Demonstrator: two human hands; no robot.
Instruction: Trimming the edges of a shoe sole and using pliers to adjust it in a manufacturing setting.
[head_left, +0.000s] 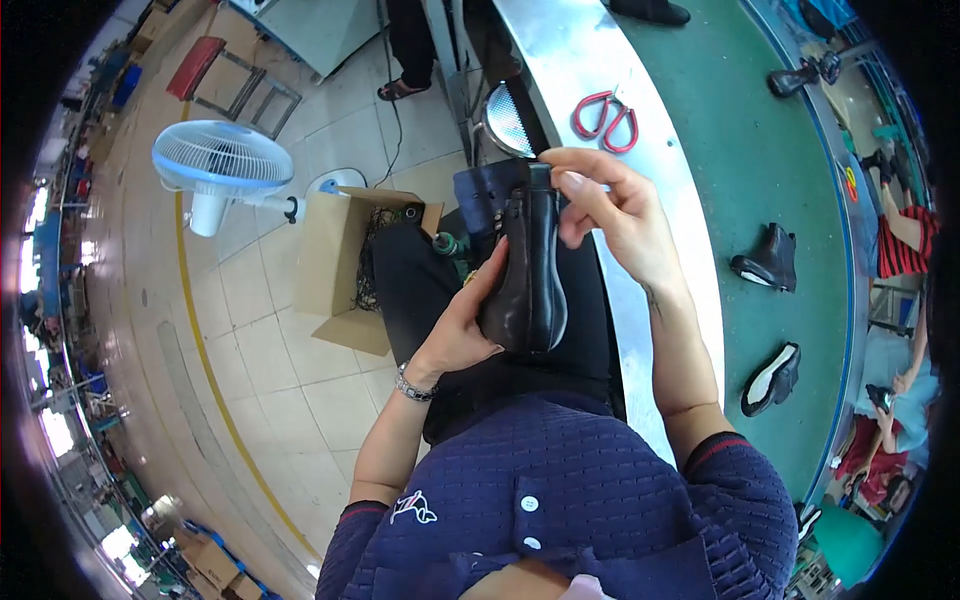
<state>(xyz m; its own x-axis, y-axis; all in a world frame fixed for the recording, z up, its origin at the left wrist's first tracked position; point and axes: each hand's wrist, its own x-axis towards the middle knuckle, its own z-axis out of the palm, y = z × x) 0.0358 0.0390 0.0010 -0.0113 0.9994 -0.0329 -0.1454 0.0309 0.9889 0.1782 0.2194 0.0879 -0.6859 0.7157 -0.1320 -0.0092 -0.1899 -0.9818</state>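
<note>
A black leather boot [528,270] rests over my lap, toe toward me and shaft pointing away. My left hand [468,322] cups the side of its foot part from the left. My right hand [608,208] pinches the top of the shaft near the opening, fingers bent around the edge. Both forearms come up from the lower edge, and a bracelet sits on my left wrist.
Red-handled scissors [605,120] lie on the metal bench edge [640,300]. Two black boots [768,260] [772,378] lie on the green conveyor belt [790,170]. An open cardboard box [345,265] and a white floor fan [222,165] stand at left. Other people work at right.
</note>
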